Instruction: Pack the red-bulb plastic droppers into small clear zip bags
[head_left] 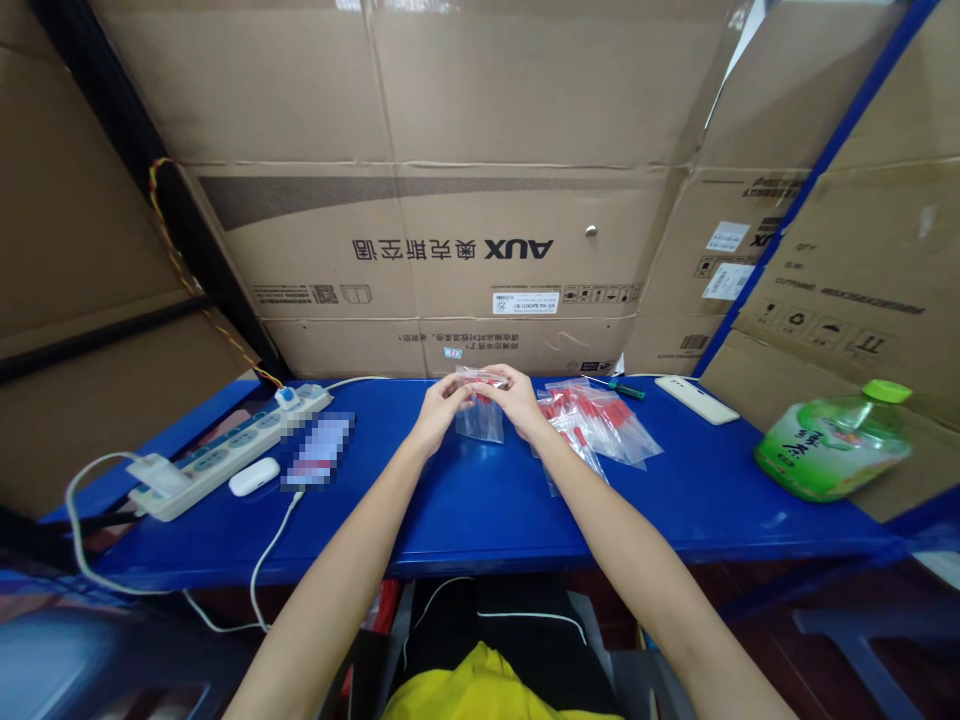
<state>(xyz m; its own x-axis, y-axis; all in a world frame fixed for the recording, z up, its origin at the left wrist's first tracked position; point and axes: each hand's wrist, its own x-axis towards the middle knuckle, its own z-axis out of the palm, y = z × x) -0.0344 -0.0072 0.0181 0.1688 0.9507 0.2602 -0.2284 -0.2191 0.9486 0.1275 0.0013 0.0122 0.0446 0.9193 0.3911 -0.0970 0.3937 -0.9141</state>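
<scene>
Both my hands meet over the blue table, holding one clear plastic bag (481, 425) between them. My left hand (442, 402) pinches its left side, and my right hand (514, 396) grips it from the right, fingers bent near the top edge. Something red shows in the bag at my fingertips, too small to make out. Just right of my right hand lies a pile of clear bags with red pieces (600, 415), partly hidden by my right forearm.
On the left are a power strip (240, 445), a white earphone case (254, 477) and a charging phone (321, 450). A green-handled screwdriver (626, 389), a white flat object (696, 399) and a green bottle (832, 445) sit to the right. Cardboard panels (450, 120) wall the table.
</scene>
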